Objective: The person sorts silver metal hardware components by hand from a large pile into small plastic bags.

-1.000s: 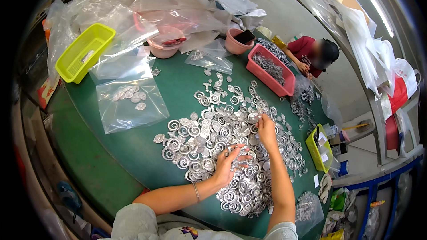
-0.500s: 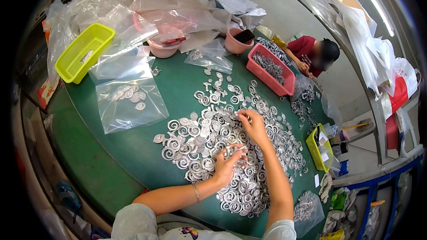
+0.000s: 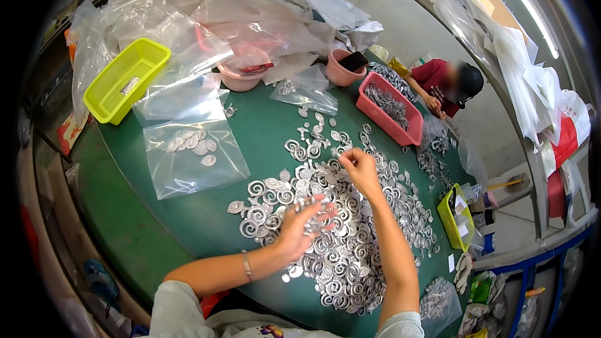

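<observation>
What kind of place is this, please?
Probably a small workshop for sorting and packing. A green table bears a big heap of silver spiral pieces, clear plastic bags hold some of them, and another person works at a pink tray full of metal parts.

A clear plastic bag (image 3: 195,153) of silver pieces lies flat beside the yellow-green basket (image 3: 125,79).
</observation>
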A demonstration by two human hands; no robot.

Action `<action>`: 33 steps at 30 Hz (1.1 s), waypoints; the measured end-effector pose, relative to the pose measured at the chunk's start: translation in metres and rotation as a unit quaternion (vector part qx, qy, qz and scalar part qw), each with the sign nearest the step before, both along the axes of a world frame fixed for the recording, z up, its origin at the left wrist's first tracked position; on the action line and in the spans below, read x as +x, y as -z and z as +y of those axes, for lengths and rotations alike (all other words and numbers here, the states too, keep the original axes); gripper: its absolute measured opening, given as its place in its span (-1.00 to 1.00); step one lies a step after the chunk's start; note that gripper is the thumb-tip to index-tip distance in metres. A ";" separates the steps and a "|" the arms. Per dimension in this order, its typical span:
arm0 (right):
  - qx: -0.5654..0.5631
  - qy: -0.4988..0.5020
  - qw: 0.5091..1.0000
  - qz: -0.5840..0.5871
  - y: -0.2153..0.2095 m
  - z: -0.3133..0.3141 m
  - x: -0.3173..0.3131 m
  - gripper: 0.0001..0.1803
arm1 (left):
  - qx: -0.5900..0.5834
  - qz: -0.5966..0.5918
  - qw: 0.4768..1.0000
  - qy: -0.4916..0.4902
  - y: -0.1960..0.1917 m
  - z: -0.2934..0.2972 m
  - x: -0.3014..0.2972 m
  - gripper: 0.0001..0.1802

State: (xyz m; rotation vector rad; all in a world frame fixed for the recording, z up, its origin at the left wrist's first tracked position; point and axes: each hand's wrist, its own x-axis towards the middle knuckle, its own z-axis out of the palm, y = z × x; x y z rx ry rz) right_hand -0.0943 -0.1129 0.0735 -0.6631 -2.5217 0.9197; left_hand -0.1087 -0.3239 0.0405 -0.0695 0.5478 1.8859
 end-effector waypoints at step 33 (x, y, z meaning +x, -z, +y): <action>0.194 0.006 0.975 -0.112 0.043 -0.020 -0.042 -0.78 | 0.115 -0.006 0.989 0.095 0.030 0.001 -0.059 -0.76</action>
